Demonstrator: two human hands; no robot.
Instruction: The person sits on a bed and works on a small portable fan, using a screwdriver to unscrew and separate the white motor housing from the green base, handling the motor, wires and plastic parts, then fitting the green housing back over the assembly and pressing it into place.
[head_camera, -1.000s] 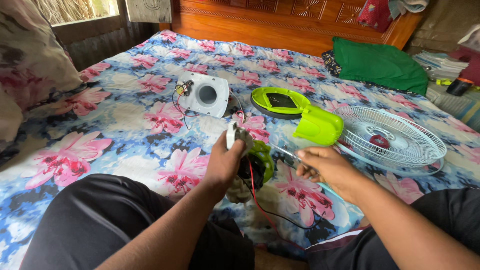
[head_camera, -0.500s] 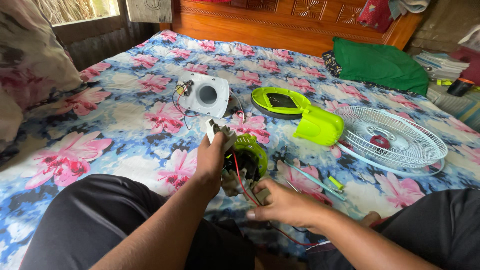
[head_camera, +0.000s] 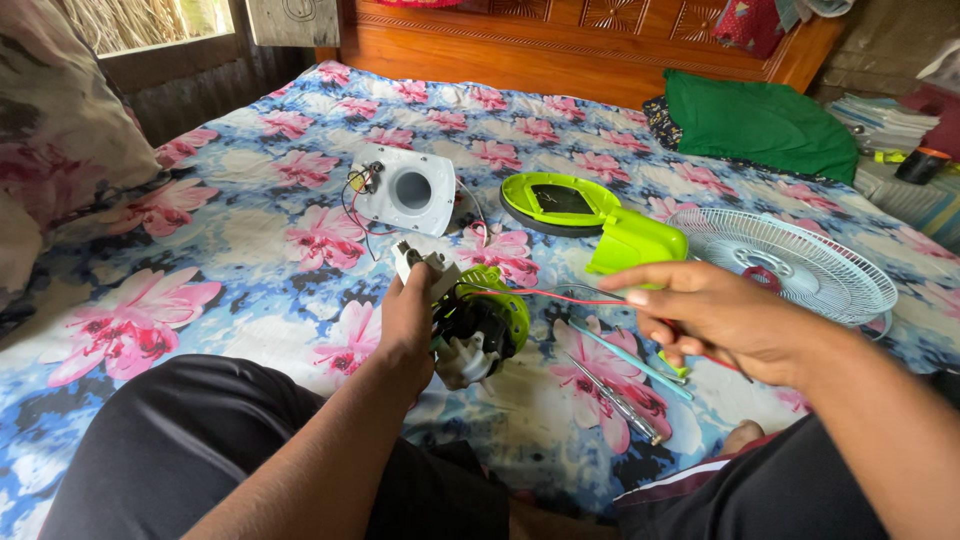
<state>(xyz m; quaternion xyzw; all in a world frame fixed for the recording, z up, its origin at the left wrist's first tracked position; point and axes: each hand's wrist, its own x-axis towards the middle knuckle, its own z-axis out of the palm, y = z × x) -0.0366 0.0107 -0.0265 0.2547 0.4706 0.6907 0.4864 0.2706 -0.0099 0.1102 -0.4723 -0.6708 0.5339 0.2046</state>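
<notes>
Leftmost, the left hand (head_camera: 408, 322) has its fingers wrapped round a green-and-black fan motor (head_camera: 482, 325) above the flowered bed (head_camera: 250, 230). Rightward, a red wire (head_camera: 560, 296) runs to the right hand (head_camera: 722, 318), fingers curled around it, beside the white fan grille (head_camera: 800, 265).

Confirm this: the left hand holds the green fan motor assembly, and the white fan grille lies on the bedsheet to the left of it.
Not quite. In the head view the left hand does hold the green fan motor assembly, but the white fan grille lies on the floral bedsheet to the right of it, beyond the right hand.
</notes>
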